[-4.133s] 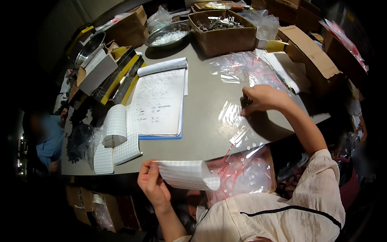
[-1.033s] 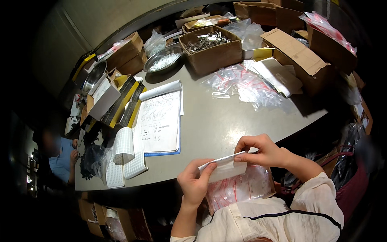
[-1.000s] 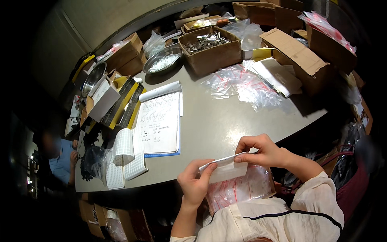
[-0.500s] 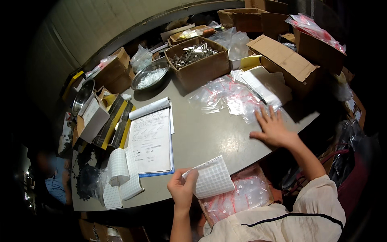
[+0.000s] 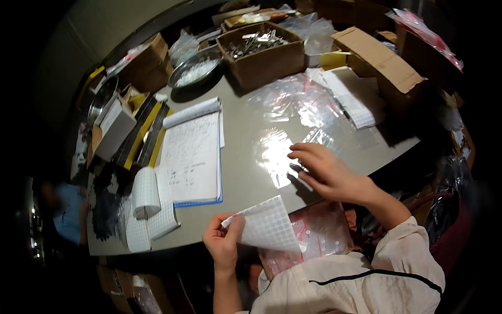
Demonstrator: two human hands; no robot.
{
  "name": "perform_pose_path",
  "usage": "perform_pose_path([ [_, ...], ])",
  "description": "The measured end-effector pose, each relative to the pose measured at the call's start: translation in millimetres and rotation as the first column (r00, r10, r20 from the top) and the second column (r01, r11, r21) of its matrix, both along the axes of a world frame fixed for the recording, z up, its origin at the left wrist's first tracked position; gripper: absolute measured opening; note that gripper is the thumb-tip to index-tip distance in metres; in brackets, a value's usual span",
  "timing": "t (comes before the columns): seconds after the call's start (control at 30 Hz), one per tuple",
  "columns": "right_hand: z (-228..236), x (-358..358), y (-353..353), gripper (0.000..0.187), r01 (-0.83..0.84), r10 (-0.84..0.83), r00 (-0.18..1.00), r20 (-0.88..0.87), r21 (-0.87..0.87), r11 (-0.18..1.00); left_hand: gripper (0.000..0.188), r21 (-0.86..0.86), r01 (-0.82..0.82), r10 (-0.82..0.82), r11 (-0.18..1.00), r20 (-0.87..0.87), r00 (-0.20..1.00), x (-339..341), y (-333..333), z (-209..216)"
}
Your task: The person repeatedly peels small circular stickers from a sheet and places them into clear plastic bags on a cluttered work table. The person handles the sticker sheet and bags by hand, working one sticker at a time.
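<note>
Grey table (image 5: 240,157), lit; plain wall (image 5: 107,34) behind (dim, upper left); surroundings dark.

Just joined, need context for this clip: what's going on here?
A person is working at a table with both hands. The left hand pinches a sheet of round dots by one corner area, near the table's front edge. The right hand is beside a clear plastic bag on the table; whether it touches it, I can't tell. More clear bags sit close to the person's body, and a notepad lies open to the left.
</note>
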State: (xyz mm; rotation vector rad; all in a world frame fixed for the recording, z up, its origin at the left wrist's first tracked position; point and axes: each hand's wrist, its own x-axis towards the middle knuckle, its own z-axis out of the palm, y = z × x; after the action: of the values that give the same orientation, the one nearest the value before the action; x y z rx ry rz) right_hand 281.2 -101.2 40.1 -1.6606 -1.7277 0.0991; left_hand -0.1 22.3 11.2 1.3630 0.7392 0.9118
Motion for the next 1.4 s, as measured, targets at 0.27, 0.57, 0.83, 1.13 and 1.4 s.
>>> perform_pose_path([
  [0.27,21,-32,-11,0.021,-0.206,0.216,0.974,0.073,-0.117,0.971,0.009,0.322,0.16,-0.095,0.933,-0.208,0.973,17,-17,10],
  [0.57,13,-36,-20,0.034,-0.112,0.092,0.94,0.329,0.042,0.993,0.009,0.158,0.147,-0.138,0.976,-0.066,0.988,30,-14,9],
  [0.83,8,-23,-34,0.027,-0.199,0.172,0.924,0.342,0.043,0.979,0.012,-0.003,0.161,-0.161,0.987,-0.065,0.985,38,-3,2],
  [1.13,3,102,-11,0.019,0.248,-0.149,0.951,0.27,-0.382,0.89,0.012,-0.047,0.13,-0.128,0.99,0.028,0.991,35,17,-1],
  [1.4,17,91,1,0.052,0.262,-0.083,0.942,0.325,-0.557,0.788,0.009,-0.161,0.024,0.026,0.987,0.298,0.954,14,24,-5],
])
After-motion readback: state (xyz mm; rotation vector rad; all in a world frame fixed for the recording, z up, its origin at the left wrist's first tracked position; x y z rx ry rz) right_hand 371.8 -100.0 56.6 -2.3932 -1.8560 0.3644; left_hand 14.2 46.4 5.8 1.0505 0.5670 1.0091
